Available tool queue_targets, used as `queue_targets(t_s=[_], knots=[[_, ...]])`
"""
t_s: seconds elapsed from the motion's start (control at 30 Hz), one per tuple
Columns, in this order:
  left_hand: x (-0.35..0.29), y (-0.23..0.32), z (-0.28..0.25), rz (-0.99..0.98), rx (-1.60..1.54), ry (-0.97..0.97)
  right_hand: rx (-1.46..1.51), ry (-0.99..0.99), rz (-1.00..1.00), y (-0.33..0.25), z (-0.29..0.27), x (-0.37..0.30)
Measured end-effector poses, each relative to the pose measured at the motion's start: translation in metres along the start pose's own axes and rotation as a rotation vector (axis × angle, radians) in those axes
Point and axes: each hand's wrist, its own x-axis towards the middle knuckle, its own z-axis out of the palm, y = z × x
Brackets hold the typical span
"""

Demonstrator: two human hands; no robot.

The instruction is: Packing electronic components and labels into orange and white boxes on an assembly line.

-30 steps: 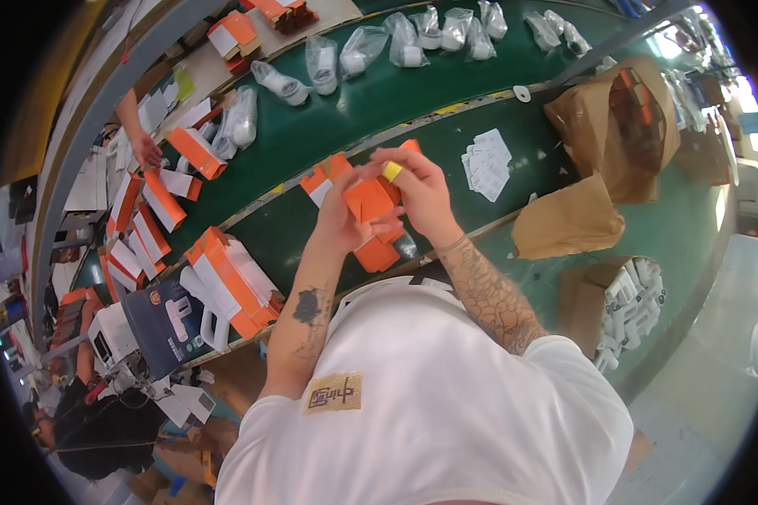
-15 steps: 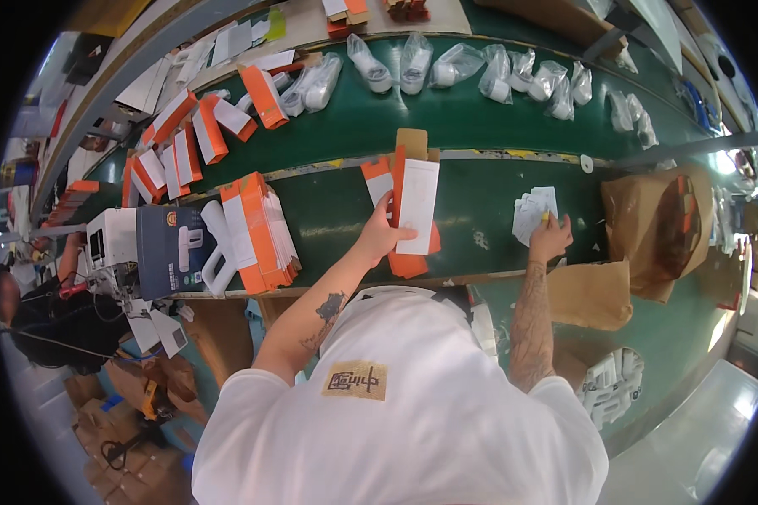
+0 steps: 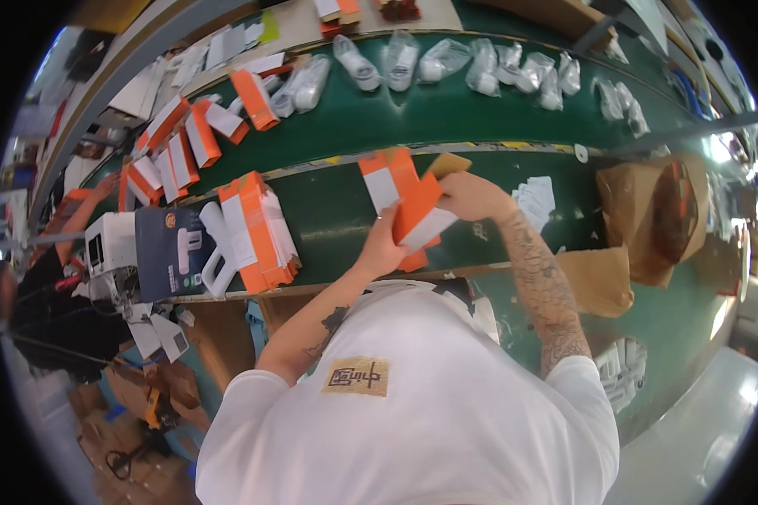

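Note:
My left hand [image 3: 383, 247] grips an orange and white carton [image 3: 423, 217], which is tilted with its upper end to the right. A brown flap [image 3: 451, 165] stands out at that end. There my right hand [image 3: 477, 199] has its fingers bent in against the carton; what they pinch, if anything, is hidden. Under and behind the held carton lies another orange and white carton [image 3: 382, 187] on the green bench. Several small white leaflets [image 3: 535, 200] are fanned on the bench, right of my right hand.
A stack of orange and white cartons [image 3: 257, 231] stands left, beside white handheld devices [image 3: 216, 252] and a dark printed box [image 3: 167, 252]. Bagged white devices [image 3: 402, 61] line the far belt. Brown paper bags [image 3: 596, 280] lie right. Another person's arm [image 3: 88, 210] reaches in at far left.
My right hand has left the leaflets and moved left to the carton's upper end. The carton has tipped from upright toward the right. At far left, another person's arm has reached forward.

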Motion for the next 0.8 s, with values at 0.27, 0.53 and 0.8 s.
queue_targets(t_s=[0.27,0.53,0.8], knots=[[0.065,-0.015,-0.092,-0.078,-0.656,0.297,1.048,0.922,-0.04,-0.033,-0.048,-0.006],[0.084,-0.111,-0.1,-0.479,0.251,0.347,0.169,0.513,0.37,0.054,0.117,0.074],[0.065,-0.047,0.016,-0.195,0.129,0.572,0.43,0.559,0.568,0.015,0.121,0.075]])
